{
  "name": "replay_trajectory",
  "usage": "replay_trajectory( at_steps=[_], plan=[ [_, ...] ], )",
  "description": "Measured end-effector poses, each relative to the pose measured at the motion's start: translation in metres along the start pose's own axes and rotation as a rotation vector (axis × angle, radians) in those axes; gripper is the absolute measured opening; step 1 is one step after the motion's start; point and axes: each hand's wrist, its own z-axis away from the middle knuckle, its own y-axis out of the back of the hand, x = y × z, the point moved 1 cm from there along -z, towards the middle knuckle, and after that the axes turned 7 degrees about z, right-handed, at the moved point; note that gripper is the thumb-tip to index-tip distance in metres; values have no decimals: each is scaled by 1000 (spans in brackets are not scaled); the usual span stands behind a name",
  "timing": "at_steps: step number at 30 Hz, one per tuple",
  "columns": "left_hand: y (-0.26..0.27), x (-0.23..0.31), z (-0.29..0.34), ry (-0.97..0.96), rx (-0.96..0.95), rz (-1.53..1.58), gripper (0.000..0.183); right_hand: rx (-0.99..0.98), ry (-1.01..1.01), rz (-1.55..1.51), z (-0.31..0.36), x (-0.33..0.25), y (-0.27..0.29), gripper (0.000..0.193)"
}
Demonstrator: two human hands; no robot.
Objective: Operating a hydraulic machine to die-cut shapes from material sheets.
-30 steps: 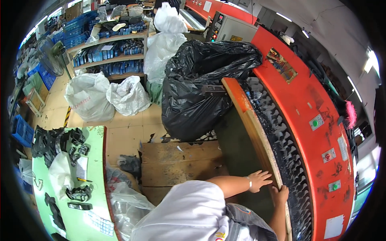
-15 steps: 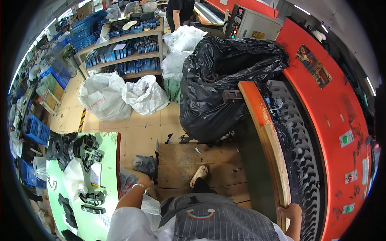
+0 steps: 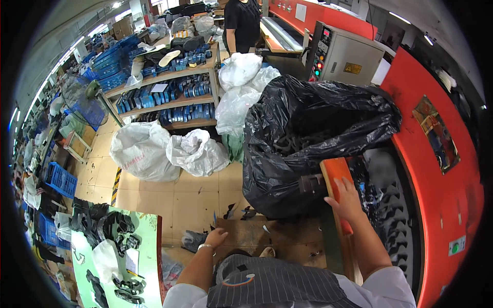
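My right hand (image 3: 345,199) lies with fingers spread on the orange end of the wooden rail (image 3: 336,174) along the machine bed. Beside it, dark cut-out sheet material with wavy edges (image 3: 394,220) lies on the bed. My left hand (image 3: 217,237), with a bracelet at the wrist, hangs in front of my striped apron (image 3: 282,285). Its fingers are curled in and I see nothing in them. A large black plastic bag (image 3: 277,179) with dark scraps inside stands just beyond the rail.
On the left, a green table (image 3: 151,246) bears black straps and a pen on paper. White sacks (image 3: 141,154) stand before a shelf (image 3: 159,83) of blue cutting dies. A red machine panel (image 3: 452,205) rises at right. Another person (image 3: 242,25) stands at the back.
My right hand has slid forward along the rail from its near part to the orange end. My left hand has moved right, away from the green table. The view has tipped up.
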Motion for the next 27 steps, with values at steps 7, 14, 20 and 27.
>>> replay_trajectory(
  at_steps=[7, 14, 20, 27],
  plan=[
    [124, 147, -208, -201, -35, -138, 48, -202, -206, 188, -121, -20, -83, 93],
    [229, 263, -499, -516, 213, -238, 48, -261, -286, 203, -195, -44, -91, 87],
    [236, 367, -673, -556, 306, -550, 29, -320, -339, 274, -234, -40, -99, 69],
    [196, 389, -788, -566, 381, -677, 24, -250, -329, 302, -255, -31, -114, 59]
  ],
)
